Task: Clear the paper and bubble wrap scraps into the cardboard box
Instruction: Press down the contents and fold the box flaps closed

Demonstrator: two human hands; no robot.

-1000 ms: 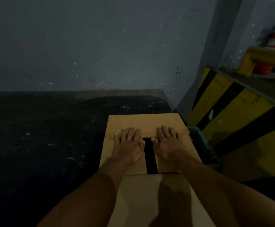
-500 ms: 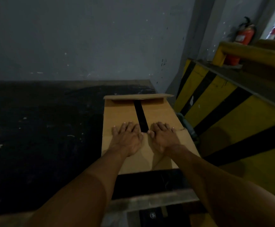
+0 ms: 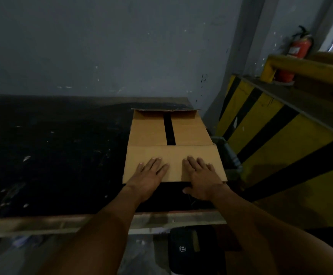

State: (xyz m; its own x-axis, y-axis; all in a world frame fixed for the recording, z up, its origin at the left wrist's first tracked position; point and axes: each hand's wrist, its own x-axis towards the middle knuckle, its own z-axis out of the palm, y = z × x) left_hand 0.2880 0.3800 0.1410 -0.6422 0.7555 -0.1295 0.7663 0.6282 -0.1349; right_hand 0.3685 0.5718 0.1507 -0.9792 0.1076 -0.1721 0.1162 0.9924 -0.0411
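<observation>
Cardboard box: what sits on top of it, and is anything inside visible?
Both the left hand and right hand lie flat on the near flap, folded over the cardboard box. A dark slot between the side flaps shows only blackness; any contents are covered.

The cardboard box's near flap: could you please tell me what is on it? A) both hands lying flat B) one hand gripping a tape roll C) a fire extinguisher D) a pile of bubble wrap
A: the left hand and the right hand both lie flat with straight fingers on the near flap of the cardboard box.
</observation>
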